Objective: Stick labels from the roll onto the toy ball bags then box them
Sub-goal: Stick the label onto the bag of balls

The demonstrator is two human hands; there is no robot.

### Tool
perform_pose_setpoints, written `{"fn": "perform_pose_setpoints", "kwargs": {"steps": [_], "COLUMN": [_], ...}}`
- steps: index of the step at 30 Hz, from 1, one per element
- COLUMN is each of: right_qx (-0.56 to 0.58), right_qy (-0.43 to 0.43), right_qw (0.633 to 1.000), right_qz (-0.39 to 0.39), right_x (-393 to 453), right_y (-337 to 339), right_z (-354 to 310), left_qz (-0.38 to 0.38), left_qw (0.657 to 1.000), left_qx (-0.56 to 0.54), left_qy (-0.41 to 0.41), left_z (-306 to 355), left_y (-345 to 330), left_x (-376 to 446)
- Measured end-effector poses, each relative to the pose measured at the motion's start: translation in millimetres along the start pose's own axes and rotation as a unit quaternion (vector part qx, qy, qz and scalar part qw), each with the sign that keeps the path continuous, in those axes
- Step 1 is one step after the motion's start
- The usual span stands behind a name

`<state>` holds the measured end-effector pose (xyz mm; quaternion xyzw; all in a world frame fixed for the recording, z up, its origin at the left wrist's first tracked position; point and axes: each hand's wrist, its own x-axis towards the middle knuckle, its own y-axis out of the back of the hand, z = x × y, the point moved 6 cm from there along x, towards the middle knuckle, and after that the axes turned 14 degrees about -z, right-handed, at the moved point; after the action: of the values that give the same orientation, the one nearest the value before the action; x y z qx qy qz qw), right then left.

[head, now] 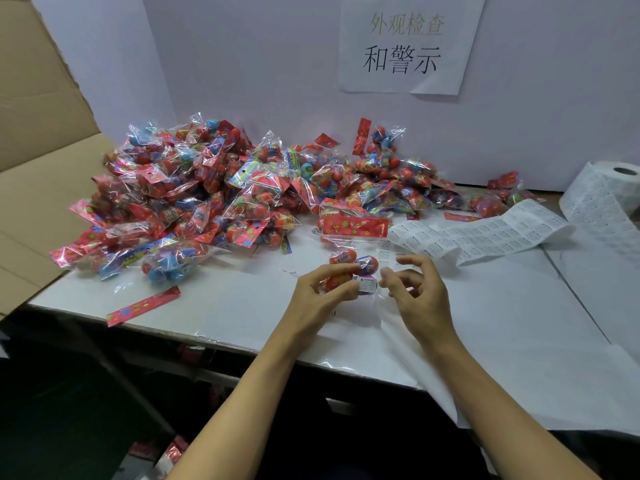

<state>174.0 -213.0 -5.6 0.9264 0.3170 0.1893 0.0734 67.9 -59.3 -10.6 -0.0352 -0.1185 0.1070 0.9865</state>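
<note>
Wall sign point(403, 46) reads 外观检查 和警示. Left hand point(320, 296) pinches one toy ball bag point(353, 271) at table point(502, 323) centre, a white label point(366, 284) on it. Right hand point(414, 289) beside it, fingers loosely curled, holding nothing. One label roll point(609, 199) far right; bag pile point(214, 195) uncountable.

White paper sign point(408, 43) with Chinese characters on the pale back wall point(242, 64).

Counts at the labelling table
Two hands, one label roll point(609, 192), one cardboard box point(41, 188), one wall sign point(408, 43), and a pile of toy ball bags point(221, 202) too many to count.
</note>
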Motion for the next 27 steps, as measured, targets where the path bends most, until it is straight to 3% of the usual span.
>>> {"fn": "perform_pose_setpoints", "kwargs": {"steps": [5, 27], "right_qx": [-0.022, -0.033], "right_qy": [0.019, 0.037], "right_qw": [0.998, 0.997], "right_qz": [-0.054, -0.06], "right_x": [-2, -4], "right_y": [-7, -9], "right_z": [-8, -13], "left_qz": [0.015, 0.041], "left_qw": [1.0, 0.999], "left_qx": [0.014, 0.021], "left_qy": [0.012, 0.011], "left_z": [0, -3], "left_y": [0, 5], "left_x": [-1, -2]}}
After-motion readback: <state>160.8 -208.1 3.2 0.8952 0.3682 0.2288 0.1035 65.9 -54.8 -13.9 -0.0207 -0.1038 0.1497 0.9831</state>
